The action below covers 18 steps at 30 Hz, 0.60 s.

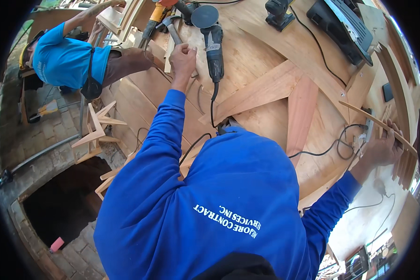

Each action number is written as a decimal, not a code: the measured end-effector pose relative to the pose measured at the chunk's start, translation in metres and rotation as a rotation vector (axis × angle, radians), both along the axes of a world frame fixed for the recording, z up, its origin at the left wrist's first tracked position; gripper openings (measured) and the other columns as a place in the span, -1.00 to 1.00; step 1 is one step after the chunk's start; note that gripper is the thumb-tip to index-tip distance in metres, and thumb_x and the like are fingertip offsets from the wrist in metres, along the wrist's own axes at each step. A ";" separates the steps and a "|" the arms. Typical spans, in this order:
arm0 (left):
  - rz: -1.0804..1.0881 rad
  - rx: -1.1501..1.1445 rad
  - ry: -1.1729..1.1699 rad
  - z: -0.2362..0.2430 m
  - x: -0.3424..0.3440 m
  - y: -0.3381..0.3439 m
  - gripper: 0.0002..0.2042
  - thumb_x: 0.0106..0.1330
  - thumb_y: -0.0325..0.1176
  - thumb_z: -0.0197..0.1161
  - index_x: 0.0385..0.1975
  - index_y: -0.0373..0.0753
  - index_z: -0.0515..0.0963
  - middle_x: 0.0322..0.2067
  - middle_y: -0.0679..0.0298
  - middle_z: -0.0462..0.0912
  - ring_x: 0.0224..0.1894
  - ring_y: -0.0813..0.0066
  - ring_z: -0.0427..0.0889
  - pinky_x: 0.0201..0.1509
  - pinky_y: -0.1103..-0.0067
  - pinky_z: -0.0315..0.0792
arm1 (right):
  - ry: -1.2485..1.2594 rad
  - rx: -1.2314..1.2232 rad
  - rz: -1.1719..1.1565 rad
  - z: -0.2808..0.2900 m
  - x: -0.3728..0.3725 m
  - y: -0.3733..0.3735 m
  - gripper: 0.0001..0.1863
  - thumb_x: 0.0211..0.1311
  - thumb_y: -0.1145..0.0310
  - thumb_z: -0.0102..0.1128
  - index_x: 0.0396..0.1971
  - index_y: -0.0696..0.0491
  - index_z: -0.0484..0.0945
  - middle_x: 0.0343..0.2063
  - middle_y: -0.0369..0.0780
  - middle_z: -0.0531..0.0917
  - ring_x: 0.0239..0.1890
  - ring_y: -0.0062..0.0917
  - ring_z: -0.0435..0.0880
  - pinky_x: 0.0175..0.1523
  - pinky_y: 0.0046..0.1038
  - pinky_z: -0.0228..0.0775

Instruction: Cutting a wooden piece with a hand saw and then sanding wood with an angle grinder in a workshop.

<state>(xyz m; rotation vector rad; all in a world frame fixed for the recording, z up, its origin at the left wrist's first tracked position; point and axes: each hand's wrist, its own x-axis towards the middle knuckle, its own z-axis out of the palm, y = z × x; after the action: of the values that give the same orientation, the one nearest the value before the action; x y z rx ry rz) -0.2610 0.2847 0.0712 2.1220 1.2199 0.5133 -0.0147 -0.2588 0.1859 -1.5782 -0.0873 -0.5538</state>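
My left hand (182, 61) is closed round the handle of a hammer (174, 33) at the top of the work surface. The hammer's head points away from me, close to a yellow and black power tool (154, 21). Just right of that hand lies an angle grinder (213, 49) with a round disc and a black cord. Out at the right, my right hand (381, 148) grips a thin wooden strip (366, 115), which slants up and left from the fingers. Several similar strips (407, 167) sit beside and beneath this hand.
Flat tapered boards (266, 88) lie joined at angles on the plywood table (261, 123). A cordless tool (279, 16) and a large black-based saw (343, 28) stand at the far right. Cords (329, 148) cross the table. At left, a co-worker in a blue shirt (72, 58) bends near wooden frames (94, 128) and a dark floor opening (63, 200).
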 end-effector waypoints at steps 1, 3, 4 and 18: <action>0.087 0.038 -0.013 -0.009 0.003 0.015 -0.66 0.18 -0.27 0.44 -0.13 -0.36 0.64 -0.31 0.06 0.76 -0.26 0.27 0.75 -0.14 0.44 0.59 | 0.000 -0.005 -0.005 0.000 0.001 0.002 -0.84 0.33 0.69 0.08 -0.12 0.34 0.43 -0.20 0.08 0.70 -0.12 -0.16 0.77 0.04 -0.29 0.74; 0.110 0.112 0.079 -0.033 0.010 0.050 -0.60 0.14 -0.19 0.45 -0.13 -0.36 0.64 -0.26 0.02 0.76 -0.15 0.12 0.75 -0.01 0.33 0.58 | -0.003 -0.020 0.013 0.005 -0.002 -0.002 -0.86 0.32 0.69 0.09 -0.15 0.34 0.45 -0.21 0.06 0.70 -0.12 -0.17 0.77 0.02 -0.33 0.74; 0.083 0.118 0.278 -0.040 0.013 0.075 -0.51 0.11 -0.12 0.46 -0.06 -0.35 0.61 -0.14 -0.07 0.73 -0.05 -0.06 0.71 0.11 0.21 0.52 | -0.005 -0.040 0.005 0.010 -0.006 -0.007 -0.87 0.31 0.69 0.10 -0.17 0.33 0.46 -0.22 0.05 0.71 -0.12 -0.18 0.77 0.01 -0.35 0.74; 0.026 -0.518 -0.075 -0.088 -0.009 0.193 -0.79 0.30 -0.28 0.31 -0.46 -0.29 0.55 -0.57 0.15 0.60 -0.51 0.22 0.62 -0.43 0.33 0.50 | 0.115 -0.033 0.063 0.023 -0.002 0.061 -0.73 0.22 0.68 0.11 -0.10 0.09 0.44 -0.32 -0.25 0.61 -0.30 -0.62 0.64 -0.26 -0.56 0.52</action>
<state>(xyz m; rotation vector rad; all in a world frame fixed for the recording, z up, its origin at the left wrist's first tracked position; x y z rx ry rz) -0.2699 0.4781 -0.0165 1.6366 1.1860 0.2481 -0.0163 -0.1976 0.2091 -1.6301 -0.0594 -0.4133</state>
